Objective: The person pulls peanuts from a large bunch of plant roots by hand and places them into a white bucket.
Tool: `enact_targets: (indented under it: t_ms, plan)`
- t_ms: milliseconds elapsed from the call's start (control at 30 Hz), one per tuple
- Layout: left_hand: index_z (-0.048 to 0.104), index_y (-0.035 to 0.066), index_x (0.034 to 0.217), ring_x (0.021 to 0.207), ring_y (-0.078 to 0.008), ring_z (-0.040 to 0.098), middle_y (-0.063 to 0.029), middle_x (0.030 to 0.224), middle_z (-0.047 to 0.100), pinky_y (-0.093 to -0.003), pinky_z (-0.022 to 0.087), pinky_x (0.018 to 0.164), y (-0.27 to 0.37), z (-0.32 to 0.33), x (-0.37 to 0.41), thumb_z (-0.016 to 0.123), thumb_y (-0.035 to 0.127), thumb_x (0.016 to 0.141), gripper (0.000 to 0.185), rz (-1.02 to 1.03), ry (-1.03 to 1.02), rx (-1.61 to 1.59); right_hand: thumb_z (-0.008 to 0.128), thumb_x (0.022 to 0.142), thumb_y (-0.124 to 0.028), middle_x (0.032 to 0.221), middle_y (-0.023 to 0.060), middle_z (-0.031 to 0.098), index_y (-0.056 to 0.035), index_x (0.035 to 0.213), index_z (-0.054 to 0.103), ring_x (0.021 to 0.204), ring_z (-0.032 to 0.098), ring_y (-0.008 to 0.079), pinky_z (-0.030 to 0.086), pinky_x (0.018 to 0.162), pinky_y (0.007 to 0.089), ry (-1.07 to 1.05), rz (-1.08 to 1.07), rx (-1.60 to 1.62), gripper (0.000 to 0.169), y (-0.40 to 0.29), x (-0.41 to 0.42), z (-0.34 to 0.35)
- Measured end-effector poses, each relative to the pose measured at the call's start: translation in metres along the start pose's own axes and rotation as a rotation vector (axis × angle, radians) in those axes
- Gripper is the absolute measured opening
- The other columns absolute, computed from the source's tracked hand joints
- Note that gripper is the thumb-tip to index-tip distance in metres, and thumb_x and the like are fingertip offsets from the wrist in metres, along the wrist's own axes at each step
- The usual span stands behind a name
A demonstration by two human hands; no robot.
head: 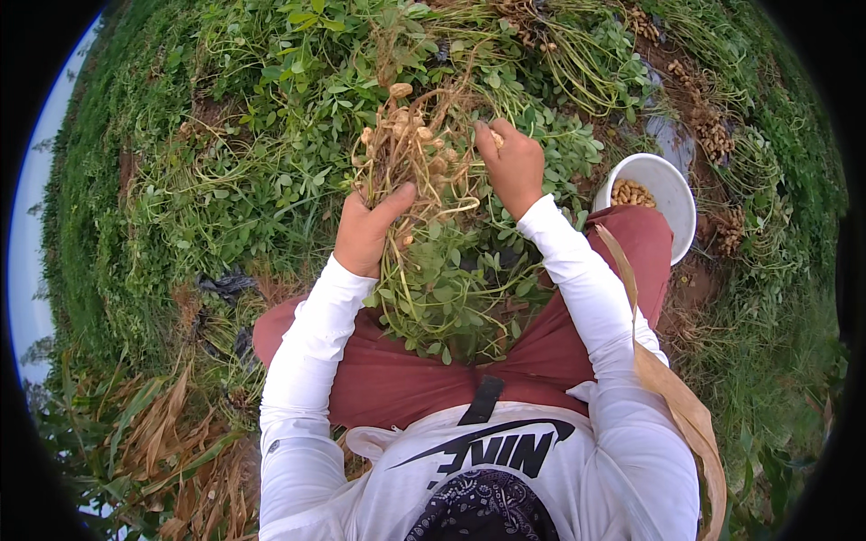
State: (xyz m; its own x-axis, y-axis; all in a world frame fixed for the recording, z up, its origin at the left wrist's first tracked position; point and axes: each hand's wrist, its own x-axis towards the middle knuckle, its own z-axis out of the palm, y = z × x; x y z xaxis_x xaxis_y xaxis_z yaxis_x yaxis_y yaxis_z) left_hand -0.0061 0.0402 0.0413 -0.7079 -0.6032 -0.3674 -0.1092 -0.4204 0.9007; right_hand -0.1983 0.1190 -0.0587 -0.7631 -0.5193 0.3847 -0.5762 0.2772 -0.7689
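My left hand [372,226] grips an uprooted peanut plant by its stems, just below the roots. Clusters of tan peanut pods [406,128] hang among the roots above that hand, while the leafy stems [440,291] droop down between my knees. To the right of the pods, my right hand [511,159] is closed around at least one peanut pod [497,139]; its palm is turned away, so anything more inside it is hidden. A white bucket [685,203] stands beside my right knee, with loose peanut pods [632,193] inside.
Pulled peanut plants with exposed pods [710,128] lie along the right, near a strip of plastic mulch film [670,138]. Green peanut foliage [223,169] spreads ahead and left. A long dry leaf [683,412] lies across my right arm. Dry corn-like leaves [176,433] are at lower left.
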Motion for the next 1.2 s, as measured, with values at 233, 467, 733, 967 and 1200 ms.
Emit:
enact_targets:
  t_ms: [233,467,733,967,1200]
  plan:
    - [0.056,0.003,0.112,0.056,-0.0088,0.055,-0.0034,0.087,0.064,-0.0220,0.038,0.039,0.011,-0.020,-0.012,0.062,0.019,0.088,0.030,-0.095,0.027,0.096,0.054,0.094,-0.034,0.054,-0.0071,0.032,-0.0113,0.077,0.048,0.043,0.024,0.0055,0.018,0.041,0.0232,-0.183,0.979,1.117,0.029,0.038,0.037,-0.036]
    - [0.061,-0.004,0.110,0.081,-0.0156,0.066,-0.0097,0.099,0.067,-0.0279,0.054,0.069,-0.006,-0.069,0.035,0.061,0.016,0.091,0.028,-0.016,0.280,0.023,0.052,0.096,-0.035,0.057,-0.0077,0.033,-0.0105,0.077,0.048,0.045,0.023,0.0035,0.017,0.042,0.0217,-0.417,0.777,1.205,0.031,-0.042,0.029,-0.057]
    - [0.063,-0.010,0.097,0.077,-0.0173,0.058,-0.0132,0.091,0.067,-0.0336,0.046,0.073,-0.052,-0.111,0.089,0.070,0.020,0.084,0.034,0.329,0.672,0.310,0.050,0.098,-0.038,0.055,-0.0057,0.035,-0.0073,0.082,0.051,0.041,0.025,0.0033,0.018,0.039,0.0206,-0.385,0.669,1.317,0.035,-0.056,0.026,-0.083]
    - [0.059,-0.005,0.110,0.089,-0.0173,0.058,-0.0086,0.105,0.064,-0.0332,0.045,0.083,-0.036,-0.097,0.071,0.069,0.021,0.085,0.037,0.177,0.520,0.134,0.049,0.097,-0.037,0.058,-0.0055,0.034,-0.0059,0.082,0.051,0.047,0.026,0.0034,0.018,0.043,0.0223,-0.253,0.636,1.122,0.034,-0.050,0.033,-0.087]
    - [0.051,-0.001,0.119,0.092,-0.0184,0.059,-0.0083,0.105,0.062,-0.0313,0.046,0.084,-0.069,-0.024,0.050,0.068,0.005,0.074,0.049,0.068,0.059,0.202,0.044,0.099,-0.044,0.062,-0.0049,0.033,-0.0107,0.088,0.046,0.051,0.030,0.0063,0.027,0.047,0.0222,-0.589,0.959,1.860,0.036,-0.062,-0.006,-0.028]
